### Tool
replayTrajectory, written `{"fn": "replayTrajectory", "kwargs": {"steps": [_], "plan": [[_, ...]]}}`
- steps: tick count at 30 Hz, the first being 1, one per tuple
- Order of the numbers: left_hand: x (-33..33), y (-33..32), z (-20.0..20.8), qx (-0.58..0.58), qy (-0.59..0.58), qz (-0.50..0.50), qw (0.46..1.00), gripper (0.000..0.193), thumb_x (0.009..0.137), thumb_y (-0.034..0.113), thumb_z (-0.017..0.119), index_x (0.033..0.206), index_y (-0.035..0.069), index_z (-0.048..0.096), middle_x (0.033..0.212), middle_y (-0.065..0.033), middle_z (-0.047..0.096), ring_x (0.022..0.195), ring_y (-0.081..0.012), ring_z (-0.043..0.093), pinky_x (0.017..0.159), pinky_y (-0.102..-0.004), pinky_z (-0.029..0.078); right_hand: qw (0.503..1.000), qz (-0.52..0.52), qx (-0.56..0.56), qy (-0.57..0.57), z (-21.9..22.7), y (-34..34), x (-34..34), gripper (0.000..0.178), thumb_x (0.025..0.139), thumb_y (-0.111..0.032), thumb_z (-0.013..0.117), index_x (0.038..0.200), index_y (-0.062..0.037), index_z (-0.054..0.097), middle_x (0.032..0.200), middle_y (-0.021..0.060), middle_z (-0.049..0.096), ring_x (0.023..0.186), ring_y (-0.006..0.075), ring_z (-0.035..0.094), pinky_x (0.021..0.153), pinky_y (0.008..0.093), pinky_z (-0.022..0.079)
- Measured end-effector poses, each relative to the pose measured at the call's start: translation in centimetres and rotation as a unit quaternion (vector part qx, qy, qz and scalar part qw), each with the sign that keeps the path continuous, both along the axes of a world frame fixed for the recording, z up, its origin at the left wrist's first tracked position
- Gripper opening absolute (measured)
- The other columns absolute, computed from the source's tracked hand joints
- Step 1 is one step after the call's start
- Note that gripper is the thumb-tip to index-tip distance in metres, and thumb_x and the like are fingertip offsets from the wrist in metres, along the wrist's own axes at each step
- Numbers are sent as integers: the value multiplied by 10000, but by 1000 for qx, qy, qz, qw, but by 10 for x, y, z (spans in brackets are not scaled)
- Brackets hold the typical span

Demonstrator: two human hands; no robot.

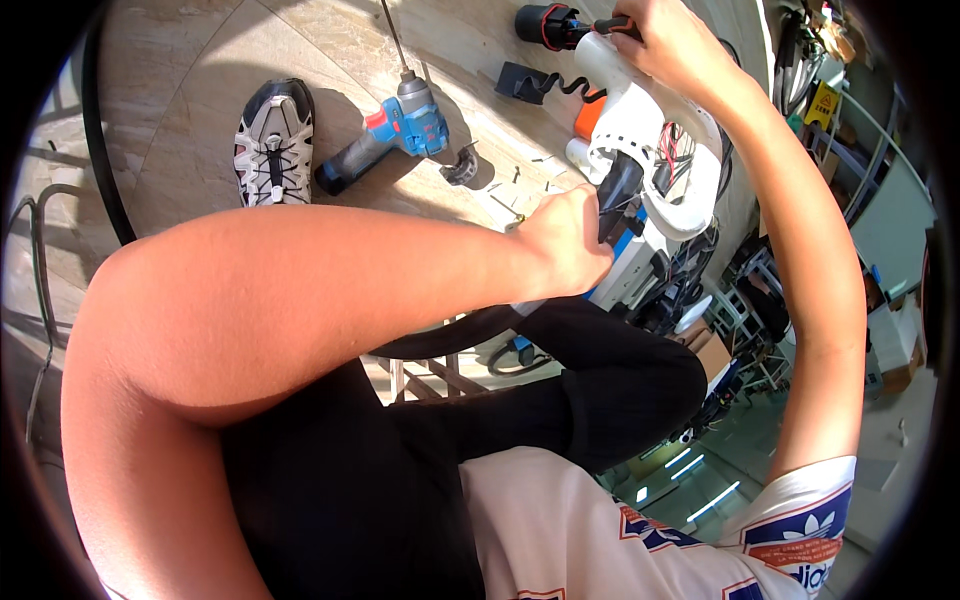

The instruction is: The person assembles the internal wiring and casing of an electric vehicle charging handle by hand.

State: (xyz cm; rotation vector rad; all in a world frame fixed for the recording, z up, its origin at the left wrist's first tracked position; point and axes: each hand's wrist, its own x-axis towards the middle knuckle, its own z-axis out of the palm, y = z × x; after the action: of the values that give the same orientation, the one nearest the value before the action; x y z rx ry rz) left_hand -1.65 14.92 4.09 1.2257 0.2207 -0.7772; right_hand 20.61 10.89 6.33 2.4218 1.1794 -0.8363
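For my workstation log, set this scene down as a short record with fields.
Left hand: against a dark glossy part; grip partly hidden
Right hand: fingers closed on a slim dark handle
Near the right hand: black cylindrical piece with a red ring
Between the hands: white curved housing, thin wires showing
Power tool: blue-and-black cordless driver, long bit fitted, lying on the tiled floor
Beside the driver: black half-ring
Footwear: grey-and-black laced shoe
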Motion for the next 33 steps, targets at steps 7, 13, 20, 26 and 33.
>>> {"fn": "replayTrajectory", "kwargs": {"steps": [7, 13, 20, 26, 33], "plan": [[1, 0, -1, -14, 14, 5, 1000, 294, 785, 148, 571, 947, -97, 544, 820, -263, 632, 852, -378, 669, 776, -414, 522, 1000, 18, -6, 3, -5, 1, 5, 248, 849, -220, 668, 870, 25, 704, 753, 260, 659, 763, 434, 664, 718, 476, 531], [1, 2, 0, -15, 17, 2, 1000, 316, 786, 144, 575, 995, -91, 547, 827, -251, 638, 857, -368, 668, 777, -408, 522, 999, -24, 25, -8, -10, -5, 2, 300, 877, -254, 659, 860, 41, 706, 778, 277, 662, 778, 432, 672, 726, 468, 528], [4, 2, 2, -5, 24, -19, 1000, 349, 787, 144, 591, 1029, -102, 542, 856, -267, 650, 895, -371, 677, 797, -419, 525, 995, -94, 17, 26, -8, -4, 7, 345, 887, -282, 654, 881, 59, 701, 821, 275, 681, 819, 430, 678, 747, 464, 527], [2, 1, -2, -3, 23, -9, 1000, 349, 788, 145, 597, 1022, -107, 537, 878, -274, 653, 910, -378, 676, 802, -422, 525, 994, 85, -65, -9, 5, 19, 0, 277, 866, -255, 664, 896, 20, 648, 723, 223, 652, 743, 401, 671, 676, 485, 523], [6, 2, 0, -1, 20, -17, 1000, 327, 788, 148, 598, 997, -97, 540, 864, -259, 642, 880, -365, 668, 785, -416, 523, 870, 461, 164, 61, -28, -7, 44, 181, 798, -200, 672, 817, -30, 615, 603, 145, 552, 607, 332, 620, 533, 434, 497]]}}
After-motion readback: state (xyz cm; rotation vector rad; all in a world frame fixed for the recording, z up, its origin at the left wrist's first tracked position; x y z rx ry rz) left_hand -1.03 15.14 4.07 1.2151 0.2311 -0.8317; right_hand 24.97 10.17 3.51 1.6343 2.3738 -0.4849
